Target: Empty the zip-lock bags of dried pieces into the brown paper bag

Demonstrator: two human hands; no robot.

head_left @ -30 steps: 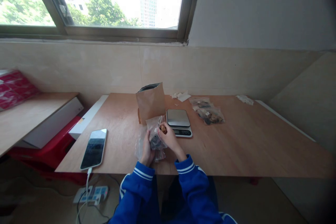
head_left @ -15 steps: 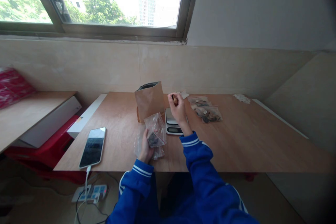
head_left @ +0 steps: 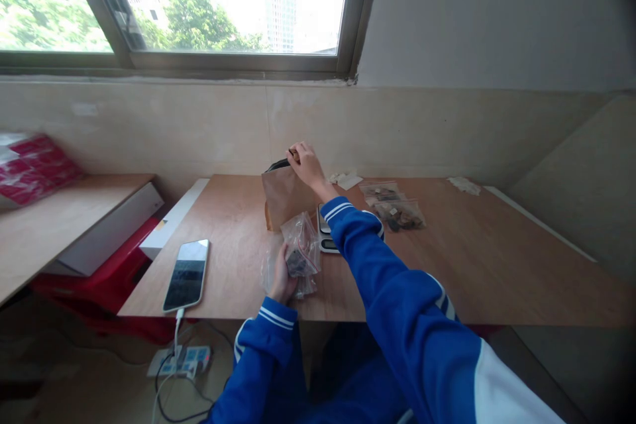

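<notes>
My left hand (head_left: 282,277) grips a clear zip bag (head_left: 301,253) with dark pieces in it, close to the table's front edge. Further clear plastic bags lie beneath it. Up at the mouth of an upright brown paper bag (head_left: 287,195), my right hand (head_left: 305,162) is closed around small brown pieces (head_left: 295,156), whose kind I cannot make out. The paper bag has a dark lining and its top is partly covered by that hand. A small digital scale (head_left: 328,242) sits right of the paper bag, mostly hidden under my right sleeve.
Several filled zip bags (head_left: 400,214) lie right of the scale. Crumpled white paper (head_left: 348,180) is near the wall, with another scrap (head_left: 464,185) farther right. A phone (head_left: 187,276) on a charging cable lies at the left, above a power strip (head_left: 186,362) on the floor.
My right hand has moved up and left from above the scale to the paper bag's opening, still holding the brown pieces. My left hand keeps its hold on the zip bag.
</notes>
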